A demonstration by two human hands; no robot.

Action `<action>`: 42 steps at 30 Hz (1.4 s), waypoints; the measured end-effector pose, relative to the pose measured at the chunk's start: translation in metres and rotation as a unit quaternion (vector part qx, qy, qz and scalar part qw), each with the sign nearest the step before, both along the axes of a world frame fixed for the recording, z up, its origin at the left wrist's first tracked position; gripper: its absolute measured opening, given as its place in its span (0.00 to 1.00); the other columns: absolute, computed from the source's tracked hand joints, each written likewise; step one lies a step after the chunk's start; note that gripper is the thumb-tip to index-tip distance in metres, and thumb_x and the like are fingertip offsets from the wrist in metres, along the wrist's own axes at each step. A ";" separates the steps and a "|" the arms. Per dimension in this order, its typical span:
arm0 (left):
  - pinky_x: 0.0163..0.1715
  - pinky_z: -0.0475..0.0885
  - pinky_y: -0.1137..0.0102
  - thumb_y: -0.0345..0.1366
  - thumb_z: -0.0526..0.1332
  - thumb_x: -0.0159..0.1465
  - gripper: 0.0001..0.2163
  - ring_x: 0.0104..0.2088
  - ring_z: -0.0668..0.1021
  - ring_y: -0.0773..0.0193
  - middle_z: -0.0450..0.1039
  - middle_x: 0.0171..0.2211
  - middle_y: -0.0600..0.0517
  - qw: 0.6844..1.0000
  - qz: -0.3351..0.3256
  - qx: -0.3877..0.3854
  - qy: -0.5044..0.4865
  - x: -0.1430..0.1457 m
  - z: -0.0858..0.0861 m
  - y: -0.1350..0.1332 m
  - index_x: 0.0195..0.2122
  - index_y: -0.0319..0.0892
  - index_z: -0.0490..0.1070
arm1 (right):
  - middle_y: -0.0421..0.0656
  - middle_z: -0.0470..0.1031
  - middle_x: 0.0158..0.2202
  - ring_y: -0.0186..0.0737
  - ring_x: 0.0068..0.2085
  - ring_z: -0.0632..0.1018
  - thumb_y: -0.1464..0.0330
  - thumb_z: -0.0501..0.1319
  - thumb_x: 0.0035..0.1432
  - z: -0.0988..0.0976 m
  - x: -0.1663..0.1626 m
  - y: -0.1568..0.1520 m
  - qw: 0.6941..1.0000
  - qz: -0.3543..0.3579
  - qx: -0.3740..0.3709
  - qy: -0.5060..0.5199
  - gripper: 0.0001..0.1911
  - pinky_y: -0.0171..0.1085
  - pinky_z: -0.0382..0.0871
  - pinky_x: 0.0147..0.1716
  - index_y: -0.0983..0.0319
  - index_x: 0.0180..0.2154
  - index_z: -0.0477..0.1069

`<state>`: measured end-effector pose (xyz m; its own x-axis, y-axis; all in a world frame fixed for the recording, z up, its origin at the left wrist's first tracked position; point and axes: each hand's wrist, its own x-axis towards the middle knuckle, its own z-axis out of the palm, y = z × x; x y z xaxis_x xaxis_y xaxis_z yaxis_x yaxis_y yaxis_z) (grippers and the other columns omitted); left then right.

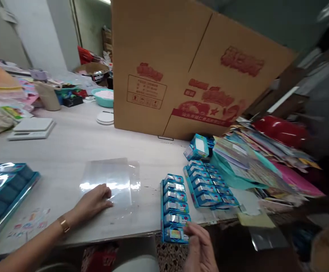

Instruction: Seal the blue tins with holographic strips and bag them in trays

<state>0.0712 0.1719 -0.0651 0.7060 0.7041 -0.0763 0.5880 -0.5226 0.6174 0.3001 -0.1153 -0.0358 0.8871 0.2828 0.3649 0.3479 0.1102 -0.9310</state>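
Note:
My left hand (92,203) lies flat on the near edge of a stack of clear plastic sleeves (110,181) on the table; its fingers are stretched out and it holds nothing. My right hand (200,247) pinches the near end of a blue tray of small blue packets (174,207) at the table's front edge. A second blue tray of packets (207,185) lies just right of it. One loose blue packet box (197,147) sits behind that.
A big cardboard box (187,71) stands behind. Colourful printed sheets (255,158) pile up on the right. A wrapped blue tray (2,192) lies at the left, a white scale (31,128) and a teal bowl (103,97) further back. Sticker sheet (28,223) near the left forearm.

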 end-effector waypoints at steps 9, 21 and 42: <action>0.31 0.59 0.67 0.47 0.54 0.65 0.14 0.30 0.72 0.58 0.71 0.30 0.51 0.997 0.043 0.042 -0.050 0.009 -0.021 0.002 0.28 0.45 0.68 | 0.43 0.76 0.39 0.40 0.41 0.77 0.63 0.60 0.64 0.005 -0.079 0.119 0.903 0.411 -0.123 0.031 0.09 0.37 0.69 0.41 0.59 0.41 0.77; 0.36 0.67 0.67 0.46 0.53 0.69 0.14 0.33 0.73 0.59 0.69 0.31 0.51 0.969 0.088 0.035 -0.227 0.009 0.037 -0.056 0.29 0.45 0.65 | 0.47 0.77 0.46 0.43 0.42 0.80 0.53 0.68 0.54 -0.011 -0.095 0.158 0.899 0.348 -0.051 0.262 0.31 0.40 0.75 0.39 0.61 0.54 0.67; 0.52 0.66 0.61 0.63 0.56 0.62 0.32 0.53 0.77 0.48 0.78 0.49 0.41 0.642 -0.191 -0.720 -0.179 0.073 -0.001 -0.110 0.53 0.40 0.74 | 0.42 0.78 0.28 0.38 0.29 0.78 0.61 0.64 0.64 0.079 -0.014 -0.009 0.855 0.506 0.055 0.103 0.08 0.36 0.68 0.32 0.59 0.38 0.77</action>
<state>0.1439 0.0621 -0.0656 0.9600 -0.1456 -0.2390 0.2728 0.6781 0.6825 0.2864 -0.1246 0.0433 0.2572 0.9170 0.3048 -0.1466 0.3488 -0.9257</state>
